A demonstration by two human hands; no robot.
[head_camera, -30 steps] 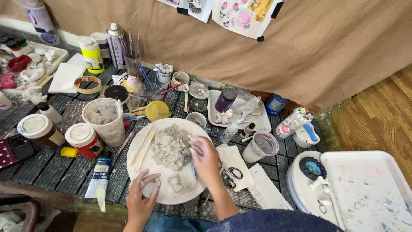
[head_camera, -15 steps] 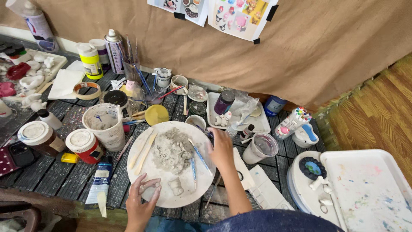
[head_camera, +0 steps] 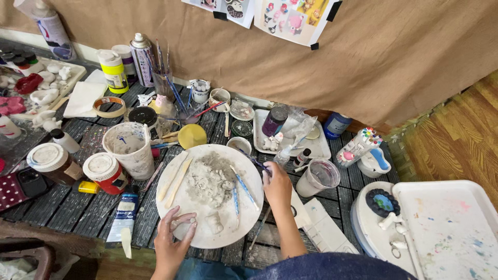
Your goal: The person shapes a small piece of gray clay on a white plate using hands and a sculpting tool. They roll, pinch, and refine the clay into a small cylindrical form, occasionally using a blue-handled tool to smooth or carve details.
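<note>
— What is changing around the white round plate (head_camera: pixel 171 194) just now?

— The right hand (head_camera: pixel 276 186) is moving away from the grey clay pile (head_camera: pixel 207 181). A second ago it was lying over the clay in the middle of the plate; now it is reaching past the right rim, and its grip is closing on a thin dark-handled tool (head_camera: pixel 254 159) at the plate's edge.

— And the other hand?

— The left hand (head_camera: pixel 174 236) is staying at the near rim. Its grip is pinching a small pale clay piece (head_camera: pixel 185 222) between the fingertips, the same as before.

— Where is the rest of the clay?

— It is lying on the plate, on the dark slatted tabletop (head_camera: pixel 52 207), with two blue-patterned tools (head_camera: pixel 243 186) beside it. I am judging that the shaping by bare fingers is pausing and that a tool is being chosen.
</note>
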